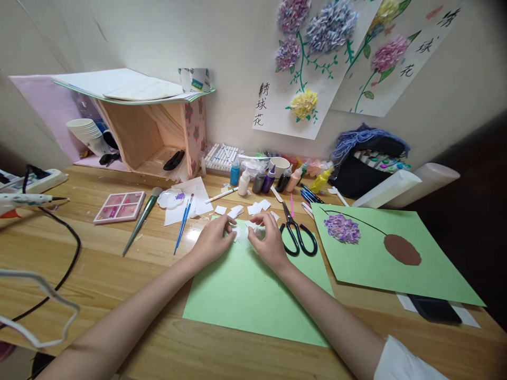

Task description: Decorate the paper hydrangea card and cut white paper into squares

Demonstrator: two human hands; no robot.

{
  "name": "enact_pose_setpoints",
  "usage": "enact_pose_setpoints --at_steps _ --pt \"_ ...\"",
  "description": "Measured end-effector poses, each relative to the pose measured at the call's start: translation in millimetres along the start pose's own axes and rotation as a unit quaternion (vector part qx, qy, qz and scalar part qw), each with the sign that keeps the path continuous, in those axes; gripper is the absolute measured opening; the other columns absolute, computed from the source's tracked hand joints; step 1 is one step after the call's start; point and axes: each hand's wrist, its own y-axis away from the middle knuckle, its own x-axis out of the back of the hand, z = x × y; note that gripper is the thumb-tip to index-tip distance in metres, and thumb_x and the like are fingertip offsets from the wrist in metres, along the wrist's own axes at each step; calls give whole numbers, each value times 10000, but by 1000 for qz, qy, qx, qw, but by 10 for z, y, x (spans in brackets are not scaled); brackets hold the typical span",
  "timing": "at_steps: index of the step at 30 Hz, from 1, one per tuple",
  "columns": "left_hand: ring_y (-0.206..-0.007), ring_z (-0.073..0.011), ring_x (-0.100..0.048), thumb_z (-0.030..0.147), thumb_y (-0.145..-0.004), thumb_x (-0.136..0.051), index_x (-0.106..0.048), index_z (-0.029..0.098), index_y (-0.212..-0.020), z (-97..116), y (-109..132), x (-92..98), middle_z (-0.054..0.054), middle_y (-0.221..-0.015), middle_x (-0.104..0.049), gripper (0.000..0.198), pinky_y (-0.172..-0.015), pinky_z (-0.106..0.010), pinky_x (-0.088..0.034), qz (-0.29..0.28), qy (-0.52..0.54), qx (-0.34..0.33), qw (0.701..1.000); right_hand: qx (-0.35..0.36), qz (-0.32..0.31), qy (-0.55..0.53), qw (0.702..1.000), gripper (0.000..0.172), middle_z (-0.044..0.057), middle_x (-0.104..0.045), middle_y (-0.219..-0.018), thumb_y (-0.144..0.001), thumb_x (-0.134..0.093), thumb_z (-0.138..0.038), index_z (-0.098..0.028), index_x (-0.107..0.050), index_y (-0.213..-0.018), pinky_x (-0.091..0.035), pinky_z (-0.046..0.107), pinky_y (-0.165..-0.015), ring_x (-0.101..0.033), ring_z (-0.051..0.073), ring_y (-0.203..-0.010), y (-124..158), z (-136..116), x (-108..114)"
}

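Both my hands are over the top part of a green sheet of paper [253,301] on the table. My left hand [214,237] is closed, thumb and fingertips at the left edge of a small piece of white paper [241,234]. On the other side my right hand [271,245] pinches white paper between thumb and forefinger. Whether they share one piece or hold two is too small to tell. Several white paper pieces [255,207] lie just beyond my fingers. Black-handled scissors [293,232] rest partly on the green sheet, right beside my right hand.
Small paint bottles [260,182] stand at the back. Left lie paintbrushes [183,224], a large brush [141,221] and a pink palette case [120,207]. A green sheet with a purple paper flower [343,228] is at right. A glue gun [27,199] and cables are far left.
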Motion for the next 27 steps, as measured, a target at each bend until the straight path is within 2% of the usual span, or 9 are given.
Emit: enact_pose_setpoints --at_steps 5,7,12,17,23,27 --pt "-881 -243 -520 260 -786 -529 -550 183 -914 -7 13 24 -71 -890 -571 151 -751 -356 -390 61 -88 1 994 13 -29 8 999 180 42 -537 -892 -754 -505 -102 -216 -524 -891 -409 345 -777 -506 214 -889 -4 -4 0" --pt "-870 -243 -518 274 -780 -545 -560 186 -873 -23 12 26 -69 -879 -569 129 -745 -353 -387 55 -94 12 994 14 -30 11 999 186 43 -540 -893 -750 -507 -100 -216 -532 -893 -411 347 -776 -509 215 -886 -2 3 -4" --pt "-795 -209 -535 289 -787 -545 -568 188 -770 -56 -12 22 -43 -805 -585 105 -696 -315 -387 37 -28 26 999 12 -37 18 999 158 40 -545 -885 -757 -521 -103 -209 -540 -872 -407 341 -783 -510 213 -893 2 7 -9" --pt "-723 -171 -540 321 -812 -531 -573 185 -785 -1 -30 61 -22 -769 -608 144 -643 -275 -385 24 64 11 998 4 -48 6 999 107 38 -562 -884 -785 -554 -178 -200 -538 -889 -417 333 -765 -518 198 -848 -4 12 -8" --pt "-761 -162 -536 321 -817 -541 -575 191 -812 95 -16 80 -27 -821 -622 135 -711 -278 -406 32 115 -37 992 -12 -66 -64 996 137 29 -599 -867 -818 -544 -228 -212 -553 -953 -449 303 -710 -548 169 -777 2 32 -15" --pt "-763 -156 -534 351 -791 -578 -555 189 -881 104 -12 76 -34 -890 -621 187 -711 -279 -414 63 133 -20 989 -4 -35 -66 997 68 27 -610 -831 -824 -541 -230 -212 -571 -882 -452 301 -686 -550 165 -745 11 21 -9"
